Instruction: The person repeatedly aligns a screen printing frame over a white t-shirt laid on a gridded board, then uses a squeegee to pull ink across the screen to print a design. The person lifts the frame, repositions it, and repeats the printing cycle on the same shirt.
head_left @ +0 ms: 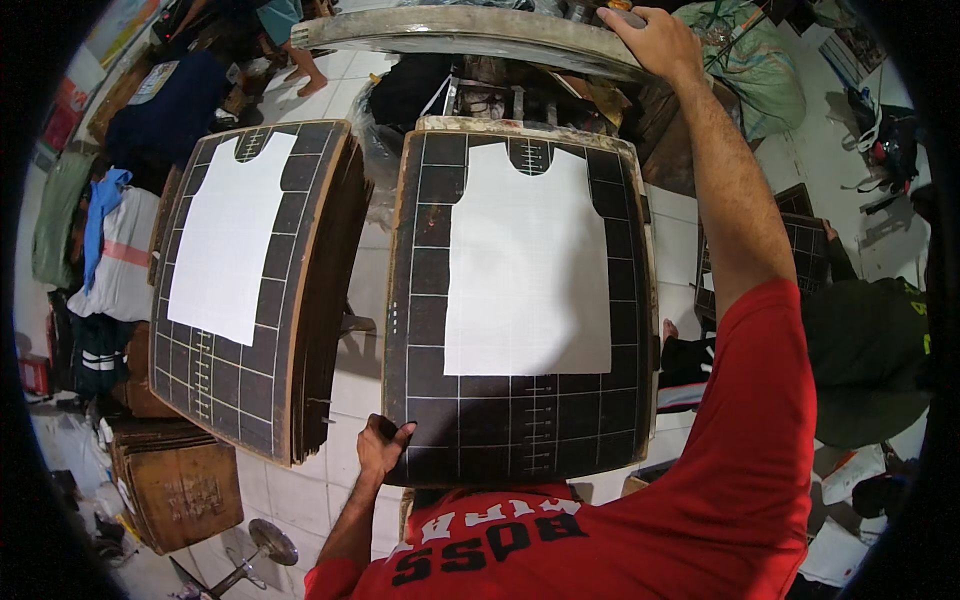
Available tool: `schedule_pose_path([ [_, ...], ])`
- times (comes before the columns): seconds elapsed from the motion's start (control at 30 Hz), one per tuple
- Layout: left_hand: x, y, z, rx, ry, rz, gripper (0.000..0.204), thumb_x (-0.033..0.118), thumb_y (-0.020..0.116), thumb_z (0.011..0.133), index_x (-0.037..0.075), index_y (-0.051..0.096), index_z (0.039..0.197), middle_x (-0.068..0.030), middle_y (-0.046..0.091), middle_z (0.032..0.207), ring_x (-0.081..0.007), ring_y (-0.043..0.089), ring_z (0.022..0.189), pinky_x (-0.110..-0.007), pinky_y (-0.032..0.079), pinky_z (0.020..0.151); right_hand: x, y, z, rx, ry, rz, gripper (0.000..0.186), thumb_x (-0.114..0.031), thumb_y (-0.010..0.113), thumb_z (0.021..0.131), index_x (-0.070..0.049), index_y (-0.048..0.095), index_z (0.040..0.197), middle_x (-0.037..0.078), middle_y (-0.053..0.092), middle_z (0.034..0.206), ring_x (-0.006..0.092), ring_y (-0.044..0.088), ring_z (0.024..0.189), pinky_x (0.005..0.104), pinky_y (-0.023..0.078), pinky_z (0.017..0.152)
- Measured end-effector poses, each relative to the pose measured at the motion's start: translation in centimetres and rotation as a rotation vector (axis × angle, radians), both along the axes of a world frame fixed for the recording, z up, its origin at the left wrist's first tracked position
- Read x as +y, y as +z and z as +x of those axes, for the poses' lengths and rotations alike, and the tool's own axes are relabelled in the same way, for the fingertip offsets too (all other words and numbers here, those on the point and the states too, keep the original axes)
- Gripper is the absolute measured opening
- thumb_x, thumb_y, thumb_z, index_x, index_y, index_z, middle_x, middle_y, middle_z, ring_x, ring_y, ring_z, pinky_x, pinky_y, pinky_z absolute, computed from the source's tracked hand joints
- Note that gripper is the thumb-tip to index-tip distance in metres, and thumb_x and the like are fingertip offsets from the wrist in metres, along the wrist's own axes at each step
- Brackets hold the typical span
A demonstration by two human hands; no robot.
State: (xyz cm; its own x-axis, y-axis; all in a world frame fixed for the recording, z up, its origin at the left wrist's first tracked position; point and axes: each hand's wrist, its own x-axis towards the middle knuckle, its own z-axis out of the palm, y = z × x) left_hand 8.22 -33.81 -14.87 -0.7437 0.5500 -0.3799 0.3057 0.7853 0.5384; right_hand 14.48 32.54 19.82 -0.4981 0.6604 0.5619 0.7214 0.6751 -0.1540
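Note:
A white shirt-shaped fabric panel (510,270) with a scooped neck lies flat on a dark gridded board (425,350) in front of me. My left hand (383,447) pinches the board's near left corner, thumb on the edge, some fingers hidden. Stretched out to the far right, my right hand (660,42) closes over the end of a long, pale, thick-edged panel (470,32), seen edge-on above the board's far side. A small grey part (628,17) shows by its fingers. My arm's shadow falls across the fabric's right side.
To the left, a similar white panel (235,240) lies on a stack of gridded boards (325,290). Brown boards (190,490) and a round metal-based stand (272,540) are at lower left. Another person's leg (305,75) shows at the back; a dark-clothed person (860,340) is at right.

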Motion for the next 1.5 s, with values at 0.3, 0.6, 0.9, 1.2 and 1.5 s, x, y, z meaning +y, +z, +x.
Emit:
schedule_pose_path([
  [0.3, 1.6, 1.5, -0.3, -0.053, 0.085, 0.070, 0.055, 0.042, 0.090, 0.076, -0.003, 0.063, 0.091, -0.0170, 0.073, 0.078, -0.0325, 0.074, 0.075, -0.042, 0.058, 0.072, -1.8, 2.9, -0.5, 0.042, 0.033, -0.035, 0.063, -0.064, 0.069, 0.085, -0.004, 0.080, 0.100, 0.024, 0.075, 0.096, 0.0393, 0.073, 0.096, 0.0466, 0.057, 0.087],
  [0.6, 2.9, 2.1, -0.9, 0.024, 0.058, 0.090, 0.066, 0.043, 0.092, 0.076, -0.003, 0.056, 0.107, -0.0204, 0.074, 0.089, -0.0345, 0.074, 0.081, -0.044, 0.059, 0.074, -0.3, 3.5, -1.2, 0.017, 0.008, 0.003, 0.070, -0.067, 0.068, 0.084, 0.002, 0.077, 0.091, 0.029, 0.072, 0.089, 0.0439, 0.072, 0.092, 0.0490, 0.056, 0.083],
  [0.9, 3.0, -0.8, -2.1, -0.065, 0.054, -0.170, 0.086, 0.060, 0.092, 0.065, -0.005, 0.058, 0.111, -0.0227, 0.072, 0.103, -0.0372, 0.072, 0.096, -0.045, 0.057, 0.085, -1.6, 3.6, -1.1, 0.031, -0.046, -0.011, 0.069, -0.069, 0.067, 0.084, -0.002, 0.079, 0.098, 0.027, 0.074, 0.096, 0.0412, 0.073, 0.096, 0.0483, 0.056, 0.085],
  [1.2, 20.9, 8.1, -18.2, -0.341, 0.158, 0.820, 0.072, 0.044, 0.069, 0.098, -0.005, 0.047, 0.145, -0.0163, 0.063, 0.128, -0.0251, 0.062, 0.118, -0.042, 0.050, 0.102, -4.8, -9.2, 2.7, 0.048, 0.074, 0.287, 0.055, -0.065, 0.073, 0.080, -0.014, 0.076, 0.100, 0.015, 0.069, 0.084, 0.0330, 0.069, 0.079, 0.0499, 0.055, 0.076],
  [1.5, 29.4, 0.2, -24.3, -0.778, 0.952, 0.735, 0.056, 0.050, 0.073, 0.094, 0.010, 0.066, 0.132, -0.0122, 0.066, 0.134, -0.0297, 0.062, 0.121, -0.058, 0.024, 0.115, -13.9, -28.5, 7.3, -0.082, 0.242, -0.021, 0.036, -0.035, 0.084, 0.081, -0.008, 0.064, 0.092, 0.007, 0.060, 0.090, 0.0276, 0.058, 0.093, 0.0444, 0.043, 0.081],
])
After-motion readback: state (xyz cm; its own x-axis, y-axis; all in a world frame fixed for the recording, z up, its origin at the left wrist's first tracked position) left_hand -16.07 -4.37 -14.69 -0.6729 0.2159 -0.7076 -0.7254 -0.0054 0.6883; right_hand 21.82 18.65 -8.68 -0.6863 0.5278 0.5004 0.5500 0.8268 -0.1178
